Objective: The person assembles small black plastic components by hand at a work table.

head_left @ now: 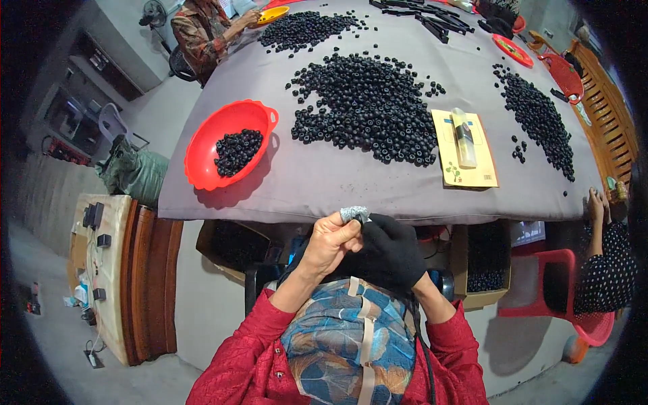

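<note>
My bare left hand (329, 244) is closed in a pinch at the near edge of the table, with silver wrapping (354, 214) around a fingertip. Pressed against its fingertips is my right hand (391, 244), in a black glove with its fingers bent together. Whatever small dark thing lies between them is too covered to name. Beyond my hands a large pile of small black ring-shaped parts (368, 108) spreads over the grey tablecloth (297, 182). To the left sits a red bowl (202, 145) holding more black parts (237, 152).
Right of the pile, a clear tube (464, 138) lies on a yellow card (482, 169). More black parts (540, 121) lie at far right. People work at the far left (202, 34) and right (607, 263). Below the table stand a carton (486, 297) and a red chair (540, 283).
</note>
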The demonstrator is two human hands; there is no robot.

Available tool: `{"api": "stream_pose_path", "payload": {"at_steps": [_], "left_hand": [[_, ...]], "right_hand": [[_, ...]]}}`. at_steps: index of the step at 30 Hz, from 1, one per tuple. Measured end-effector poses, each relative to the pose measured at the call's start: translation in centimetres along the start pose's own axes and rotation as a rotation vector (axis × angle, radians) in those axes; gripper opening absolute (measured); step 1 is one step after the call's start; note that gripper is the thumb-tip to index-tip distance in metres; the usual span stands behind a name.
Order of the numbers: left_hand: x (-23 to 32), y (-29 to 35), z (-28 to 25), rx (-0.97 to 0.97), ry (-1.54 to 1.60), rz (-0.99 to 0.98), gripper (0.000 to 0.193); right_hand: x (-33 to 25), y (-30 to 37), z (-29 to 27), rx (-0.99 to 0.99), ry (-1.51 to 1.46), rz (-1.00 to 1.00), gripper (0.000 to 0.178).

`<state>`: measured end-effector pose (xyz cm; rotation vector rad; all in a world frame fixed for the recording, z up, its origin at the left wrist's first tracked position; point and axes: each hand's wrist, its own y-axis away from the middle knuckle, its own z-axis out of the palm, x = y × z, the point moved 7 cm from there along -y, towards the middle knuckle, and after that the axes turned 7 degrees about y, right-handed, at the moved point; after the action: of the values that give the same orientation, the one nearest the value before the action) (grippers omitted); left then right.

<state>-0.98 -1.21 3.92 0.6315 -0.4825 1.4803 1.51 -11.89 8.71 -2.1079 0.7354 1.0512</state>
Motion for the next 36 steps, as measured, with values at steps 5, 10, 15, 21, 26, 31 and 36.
{"api": "stream_pose_path", "payload": {"at_steps": [5, 10, 15, 21, 26, 31, 36], "left_hand": [[-1.0, -0.3, -0.2, 0.035, 0.103, -0.052, 0.012], [-1.4, -0.4, -0.5, -0.015, 0.078, -0.051, 0.014], [-1.8, -0.3, -0.2, 0.014, 0.042, -0.053, 0.013], [-2.0, -0.4, -0.3, 0.028, 0.069, -0.087, 0.012], [-2.0, -0.3, -0.6, 0.056, 0.103, -0.086, 0.009], [-2.1, -0.4, -0.9, 0.056, 0.128, -0.103, 0.005], [-1.9, -0.5, -1.2, 0.066, 0.118, -0.086, 0.007]], "right_hand": [[1.0, 0.2, 0.1, 0.057, 0.268, -0.18, 0.022], [0.8, -0.5, -0.1, 0.043, 0.079, -0.057, 0.034], [2.4, -0.1, 0.7, -0.011, 0.355, -0.157, 0.026], [5.8, -0.1, 1.2, 0.051, -0.168, 0.291, 0.022], [5.4, -0.1, 1.5, 0.037, -0.17, 0.234, 0.022], [6.6, 0.4, 2.2, -0.041, -0.301, 0.333, 0.025], [5.3, 0.0, 2.0, -0.015, -0.104, 0.236, 0.014]]}}
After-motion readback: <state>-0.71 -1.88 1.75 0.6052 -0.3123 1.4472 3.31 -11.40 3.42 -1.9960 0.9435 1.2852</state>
